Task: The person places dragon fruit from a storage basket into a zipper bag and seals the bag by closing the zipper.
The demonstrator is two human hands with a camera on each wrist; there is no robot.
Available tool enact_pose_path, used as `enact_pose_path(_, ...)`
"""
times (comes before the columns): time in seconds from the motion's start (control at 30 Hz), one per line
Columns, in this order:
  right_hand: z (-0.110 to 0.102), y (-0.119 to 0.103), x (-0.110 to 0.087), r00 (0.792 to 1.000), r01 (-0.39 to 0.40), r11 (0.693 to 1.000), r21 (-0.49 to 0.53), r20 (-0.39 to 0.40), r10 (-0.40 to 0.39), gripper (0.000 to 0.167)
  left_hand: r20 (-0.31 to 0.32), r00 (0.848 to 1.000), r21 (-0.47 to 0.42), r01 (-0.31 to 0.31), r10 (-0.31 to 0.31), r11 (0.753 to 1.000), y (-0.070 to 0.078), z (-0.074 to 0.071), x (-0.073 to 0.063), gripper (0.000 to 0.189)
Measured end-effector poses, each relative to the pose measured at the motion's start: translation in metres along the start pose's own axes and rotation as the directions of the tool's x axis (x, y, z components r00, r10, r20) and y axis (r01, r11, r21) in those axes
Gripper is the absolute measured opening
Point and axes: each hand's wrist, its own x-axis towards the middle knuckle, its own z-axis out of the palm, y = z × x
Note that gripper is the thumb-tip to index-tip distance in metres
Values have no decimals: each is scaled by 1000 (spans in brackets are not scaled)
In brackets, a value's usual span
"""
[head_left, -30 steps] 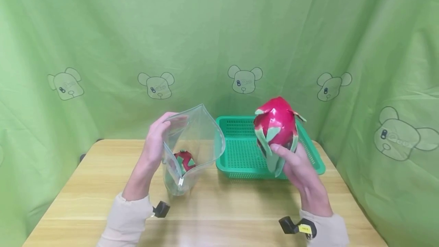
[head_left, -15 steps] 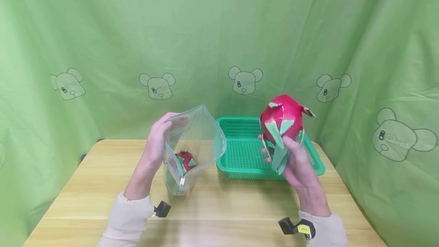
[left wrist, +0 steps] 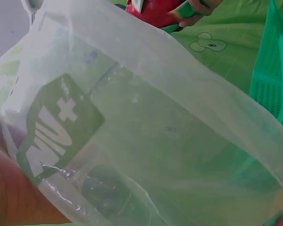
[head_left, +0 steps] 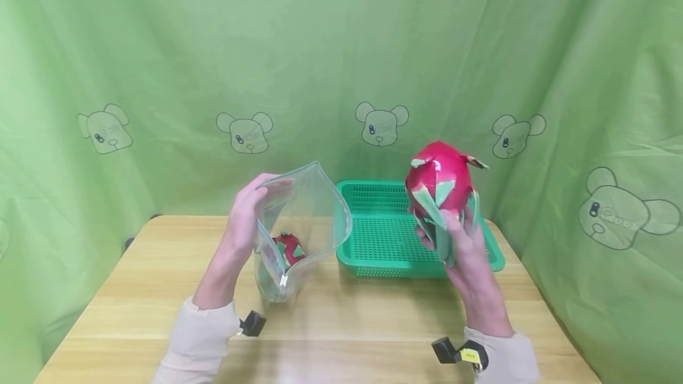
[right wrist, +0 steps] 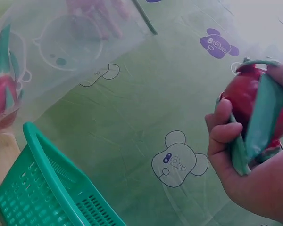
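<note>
My left hand (head_left: pixel 242 218) grips the rim of a clear zip bag (head_left: pixel 320 212), whose mouth gapes toward the right. Inside it, near the bottom, lies one dragon fruit (head_left: pixel 290 249), red with green scales. A second dragon fruit (head_left: pixel 440 176) is raised in my right hand (head_left: pixel 466 248), fingers and thumb curled round its lower part and leaves. That fruit hangs above the right side of the green basket (head_left: pixel 368 271). In the left wrist view the frosted bag (left wrist: pixel 155 117) with printed lettering fills most of the picture. Part of my left hand's fingers is hidden behind the bag.
The plastic basket stands at the back right of the wooden table (head_left: pixel 331 336), just right of the bag. Behind and at both sides hangs a green curtain (head_left: pixel 320 64) with bear prints, close to the table's edges.
Over the last second the dragon fruit in my right hand has shifted slightly right and turned a little, with the fingers regripping lower down. My left hand and the bag have hardly moved.
</note>
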Motion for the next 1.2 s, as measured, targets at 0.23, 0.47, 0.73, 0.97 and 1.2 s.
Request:
enact_pose_path(0.23, -4, 2, 0, 999, 34, 999, -40, -2, -34, 53, -2, 1000, -9, 7, -7, 1000, -1, 0, 0, 45)
enact_pose_path(0.47, -1, -1, 0, 994, 89, 996, -4, 57, -89, 50, -10, 1000, -9, 5, -5, 1000, -2, 0, 0, 45)
enact_pose_path(0.73, 1, -4, -2, 989, 138, 986, 97, 38, -143, 37, -11, 1000, -13, 2, -2, 1000, -2, 0, 1, 45)
enact_pose_path(0.97, 5, -6, -4, 984, 172, 984, 34, 45, -174, 33, -15, 1000, -12, -7, 7, 1000, -2, -1, 1, 45)
enact_pose_path(1.2, 9, -9, -3, 967, 203, 974, 102, 134, -216, 36, -18, 1000, -9, -2, 2, 1000, -3, -3, 2, 44)
